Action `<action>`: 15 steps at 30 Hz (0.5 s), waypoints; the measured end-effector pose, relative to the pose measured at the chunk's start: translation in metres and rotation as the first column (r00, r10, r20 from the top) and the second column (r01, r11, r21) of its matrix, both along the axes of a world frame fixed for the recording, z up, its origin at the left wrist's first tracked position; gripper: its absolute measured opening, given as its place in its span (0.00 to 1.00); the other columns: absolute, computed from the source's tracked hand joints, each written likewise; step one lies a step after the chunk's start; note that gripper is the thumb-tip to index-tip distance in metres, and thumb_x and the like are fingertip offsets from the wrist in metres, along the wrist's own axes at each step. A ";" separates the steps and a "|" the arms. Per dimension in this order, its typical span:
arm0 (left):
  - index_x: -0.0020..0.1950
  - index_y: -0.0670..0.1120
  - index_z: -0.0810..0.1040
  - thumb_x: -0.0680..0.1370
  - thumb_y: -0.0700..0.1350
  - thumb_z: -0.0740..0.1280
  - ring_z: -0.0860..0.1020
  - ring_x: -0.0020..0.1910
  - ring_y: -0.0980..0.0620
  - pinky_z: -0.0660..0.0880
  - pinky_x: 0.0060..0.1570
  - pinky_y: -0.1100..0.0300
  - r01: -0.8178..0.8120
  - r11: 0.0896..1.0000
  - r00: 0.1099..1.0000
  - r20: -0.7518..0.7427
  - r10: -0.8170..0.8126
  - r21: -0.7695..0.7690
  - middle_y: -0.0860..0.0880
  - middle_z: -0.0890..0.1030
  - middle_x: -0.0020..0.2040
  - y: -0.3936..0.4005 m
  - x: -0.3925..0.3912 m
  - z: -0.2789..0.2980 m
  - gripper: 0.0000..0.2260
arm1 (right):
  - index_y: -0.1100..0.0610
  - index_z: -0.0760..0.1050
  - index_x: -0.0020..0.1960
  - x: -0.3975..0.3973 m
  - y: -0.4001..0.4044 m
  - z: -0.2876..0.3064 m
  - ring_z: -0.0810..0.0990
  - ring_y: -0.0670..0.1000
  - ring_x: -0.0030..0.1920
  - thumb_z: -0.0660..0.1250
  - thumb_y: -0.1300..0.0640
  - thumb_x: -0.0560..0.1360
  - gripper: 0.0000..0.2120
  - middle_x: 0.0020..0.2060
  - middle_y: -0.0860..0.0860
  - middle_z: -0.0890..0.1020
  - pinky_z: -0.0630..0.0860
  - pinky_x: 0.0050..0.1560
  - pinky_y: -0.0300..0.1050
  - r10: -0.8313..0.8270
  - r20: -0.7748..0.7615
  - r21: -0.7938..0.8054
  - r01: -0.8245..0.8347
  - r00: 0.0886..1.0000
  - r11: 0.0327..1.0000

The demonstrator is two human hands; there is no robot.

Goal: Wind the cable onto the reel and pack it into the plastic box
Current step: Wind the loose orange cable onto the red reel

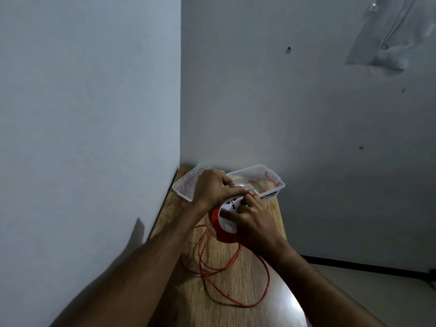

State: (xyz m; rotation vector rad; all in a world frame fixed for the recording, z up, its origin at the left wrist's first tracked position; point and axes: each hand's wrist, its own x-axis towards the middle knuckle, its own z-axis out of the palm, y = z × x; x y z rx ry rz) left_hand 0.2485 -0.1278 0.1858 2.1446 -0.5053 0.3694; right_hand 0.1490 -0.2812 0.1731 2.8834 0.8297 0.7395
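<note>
A red cable reel point(220, 228) with a white socket face is held tilted above a narrow wooden table point(226, 286). My left hand point(213, 186) grips its far rim from above. My right hand point(256, 224) lies on the white face, fingers curled against it near the sockets. Loose orange cable point(238, 267) hangs from the reel and lies in several loops on the table toward me. Behind the reel stands a clear plastic box point(271, 185), open, with a red clip on its right end; my left hand hides part of it.
The table stands in a corner, with one wall along its left side and another right behind the box. To the right of the table the floor drops away, with a dark skirting line along the wall. A clear plastic sheet hangs on the upper right wall.
</note>
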 end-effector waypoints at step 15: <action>0.31 0.46 0.82 0.67 0.73 0.67 0.74 0.26 0.58 0.67 0.27 0.61 -0.126 0.991 0.991 0.059 0.123 0.039 0.53 0.78 0.27 -0.015 -0.017 0.002 0.29 | 0.50 0.80 0.64 -0.008 0.068 -0.014 0.82 0.52 0.56 0.79 0.60 0.67 0.26 0.59 0.49 0.83 0.80 0.42 0.41 -0.191 -0.600 0.779 0.513 0.776 -0.361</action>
